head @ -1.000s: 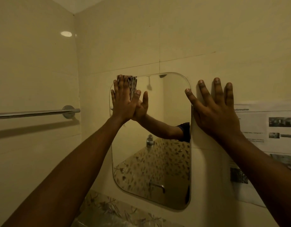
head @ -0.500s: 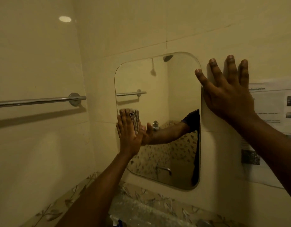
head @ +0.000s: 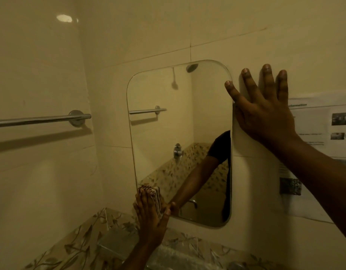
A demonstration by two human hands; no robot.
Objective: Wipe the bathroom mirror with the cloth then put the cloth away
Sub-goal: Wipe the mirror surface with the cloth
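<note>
Your wiping stroke has run down the left edge of the mirror [head: 180,133] to its bottom corner.

One pass is done, so the glass to the right likely remains before you put anything away. Your right hand [head: 265,114] stays flat and released on the wall tile [head: 246,36] beside the mirror, thumb at its edge. Your left hand [head: 150,213], a second ago at the top corner, now presses the folded cloth [head: 155,197] flat-palmed against the lower left glass, above the patterned worktop [head: 80,240].
</note>
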